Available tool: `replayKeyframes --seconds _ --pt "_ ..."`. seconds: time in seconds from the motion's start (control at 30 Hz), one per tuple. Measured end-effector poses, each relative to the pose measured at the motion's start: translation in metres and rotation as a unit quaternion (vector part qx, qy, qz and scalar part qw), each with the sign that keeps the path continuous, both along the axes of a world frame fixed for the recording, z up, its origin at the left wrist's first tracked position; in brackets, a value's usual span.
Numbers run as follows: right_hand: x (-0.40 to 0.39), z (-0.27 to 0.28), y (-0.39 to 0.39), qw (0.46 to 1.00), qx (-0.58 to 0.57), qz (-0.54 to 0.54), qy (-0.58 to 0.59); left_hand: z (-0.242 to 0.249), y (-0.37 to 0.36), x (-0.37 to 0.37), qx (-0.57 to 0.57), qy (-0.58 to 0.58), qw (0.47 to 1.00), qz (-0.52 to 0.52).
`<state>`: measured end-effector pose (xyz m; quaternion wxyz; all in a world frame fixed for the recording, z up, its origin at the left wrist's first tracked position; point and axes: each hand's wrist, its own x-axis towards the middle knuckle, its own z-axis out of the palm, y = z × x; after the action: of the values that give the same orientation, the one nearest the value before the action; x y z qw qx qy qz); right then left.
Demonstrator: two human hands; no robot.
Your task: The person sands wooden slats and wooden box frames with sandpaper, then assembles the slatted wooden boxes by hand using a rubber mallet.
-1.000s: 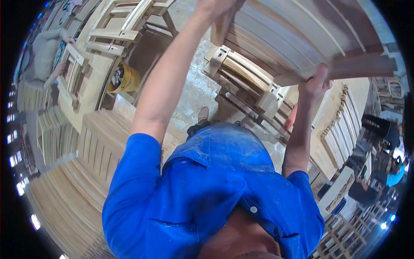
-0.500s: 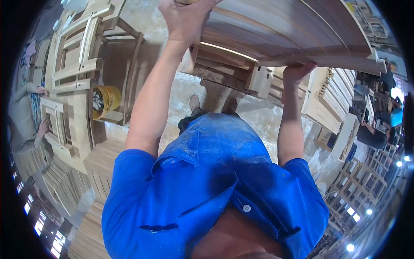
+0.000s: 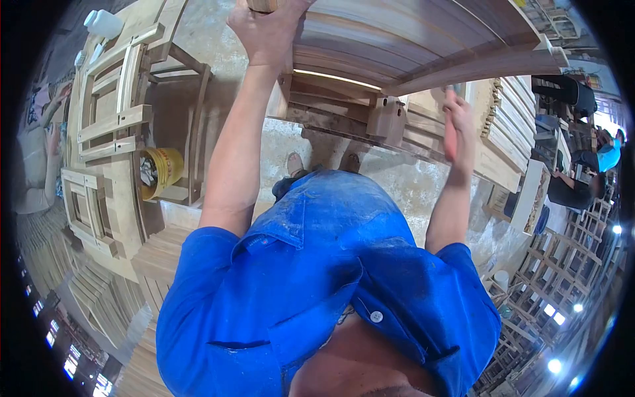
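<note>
My left hand (image 3: 266, 36) is closed around a wooden rail end (image 3: 263, 5) at the top edge of the view. Beside it, a wide slatted wooden panel (image 3: 403, 43) stands tilted over the bench, its far part cut off by the frame. My right hand (image 3: 461, 119) is wrapped round a red-handled tool (image 3: 450, 140) just below the panel's lower right edge. The tool's far end is partly hidden, so its kind does not show. Beneath the panel lies a wooden frame with a pale block (image 3: 387, 120).
At left, wooden frames (image 3: 116, 126) lie on a bench near a yellow bucket (image 3: 162, 169) and a white bottle (image 3: 104, 24). Stacked slats (image 3: 510, 126) sit at right. One person (image 3: 43, 152) is at far left; others (image 3: 572, 192) are at far right.
My right hand has left the panel's lower edge and now holds the red-handled tool. The panel and my left hand appear shifted slightly left and up in view.
</note>
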<state>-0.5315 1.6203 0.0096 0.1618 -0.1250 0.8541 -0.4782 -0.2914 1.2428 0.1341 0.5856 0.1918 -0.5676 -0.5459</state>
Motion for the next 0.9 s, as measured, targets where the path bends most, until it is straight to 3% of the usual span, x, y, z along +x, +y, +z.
replayKeyframes --seconds 0.07,0.1,0.17,0.2,0.23,0.3,0.37,0.43,0.5,0.7,0.9 --pt "0.028 0.040 0.029 0.987 -0.133 -0.086 -0.001 -0.001 -0.002 0.003 -0.008 -0.016 0.999 -0.030" --pt "0.040 0.090 0.035 0.988 -0.105 -0.109 -0.003 0.005 0.001 0.007 -0.011 -0.008 0.999 -0.033" --pt "0.053 0.170 0.068 0.987 -0.157 -0.015 -0.002 0.028 0.011 0.008 0.072 -0.149 0.986 0.013" --pt "0.078 0.215 0.052 0.978 -0.182 -0.062 0.087 0.026 0.010 0.002 0.076 -0.123 0.989 0.014" --pt "0.095 0.249 0.053 0.955 -0.269 -0.008 0.125 0.020 0.008 -0.001 0.084 -0.100 0.991 0.012" --pt "0.127 0.333 0.041 0.968 -0.149 -0.089 0.182 0.028 0.011 0.001 0.089 -0.054 0.994 -0.039" --pt "0.145 0.392 0.046 0.920 -0.132 -0.194 0.314 0.033 0.013 -0.001 0.099 -0.024 0.992 -0.077" --pt "0.168 0.436 0.020 0.885 -0.054 -0.111 0.449 0.035 0.015 -0.002 0.072 -0.002 0.997 -0.036" --pt "0.185 0.449 -0.019 0.872 0.013 -0.026 0.488 0.027 0.013 -0.001 0.060 0.008 0.997 -0.048" --pt "0.187 0.386 -0.090 0.918 0.161 0.129 0.338 -0.001 0.003 -0.002 -0.029 0.016 0.999 -0.026" --pt "0.193 0.423 -0.105 0.904 0.130 0.093 0.397 -0.015 -0.003 -0.005 -0.055 0.003 0.998 0.037"
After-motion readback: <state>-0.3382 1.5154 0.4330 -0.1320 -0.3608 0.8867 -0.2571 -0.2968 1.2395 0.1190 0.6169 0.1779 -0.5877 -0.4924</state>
